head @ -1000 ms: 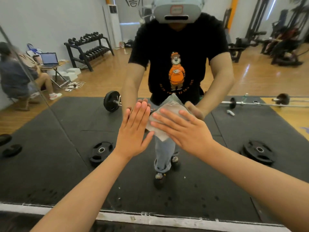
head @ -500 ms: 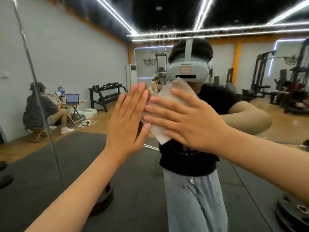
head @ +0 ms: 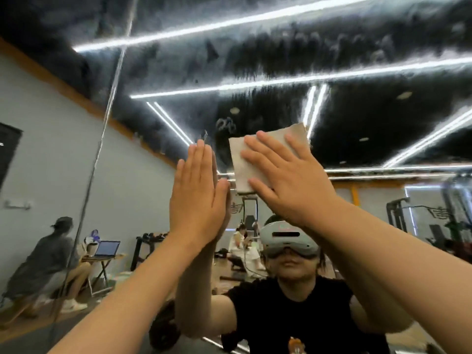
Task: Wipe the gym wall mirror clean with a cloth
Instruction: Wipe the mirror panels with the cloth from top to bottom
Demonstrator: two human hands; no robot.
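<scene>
I am pressing the cloth (head: pixel 240 169) flat against the mirror (head: pixel 255 72) with my right hand (head: pixel 288 180), high up, above the reflected headset (head: pixel 288 238). That hand's fingers (head: pixel 258 162) are lying straight and spread across the cloth, not curling round it; the cloth's left edge and top right corner are showing past them. My left hand (head: pixel 196 198) is resting open on the glass just beside the cloth, its fingers (head: pixel 199 164) straight, together and pointing up. Grey smears are covering the mirror above both hands. A seam (head: pixel 102 139) is running down the glass on the left. In the reflection a seated person (head: pixel 48 259) is facing a laptop (head: pixel 108 247) on a small table (head: pixel 102 258).
</scene>
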